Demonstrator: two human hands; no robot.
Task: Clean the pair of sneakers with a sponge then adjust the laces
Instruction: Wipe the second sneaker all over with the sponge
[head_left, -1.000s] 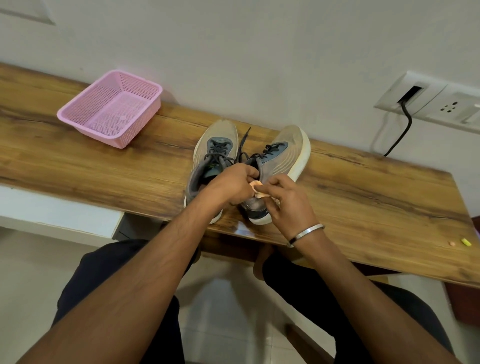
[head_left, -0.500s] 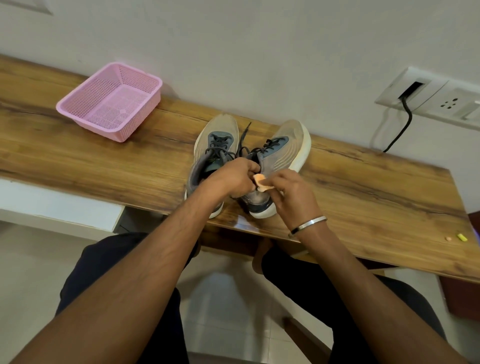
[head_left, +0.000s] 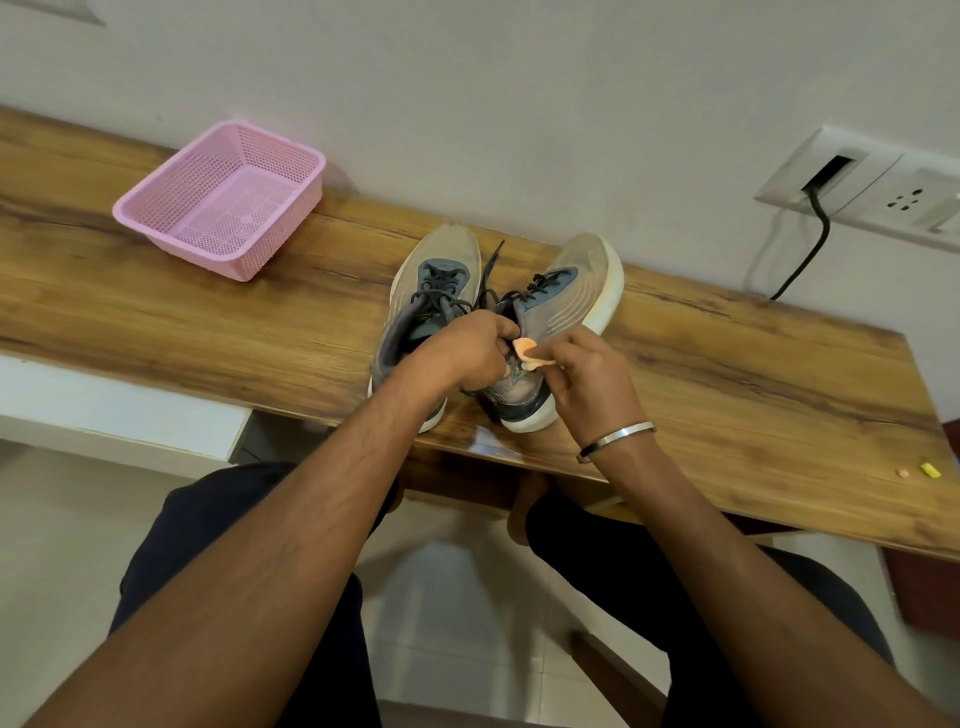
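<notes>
The right hand (head_left: 592, 374) is pinching a small orange sponge (head_left: 531, 352) with curled fingers, pressing it on the rear inner side of the right sneaker (head_left: 558, 312). That shoe's long axis is running from heel at 6 o'clock to toe at about 1 o'clock, so wiping strokes are probably heading that way. The left hand (head_left: 467, 353), at 9 o'clock of the sponge, is gripping the same shoe's collar beside the left sneaker (head_left: 431, 291) on the wooden desk (head_left: 727, 374).
</notes>
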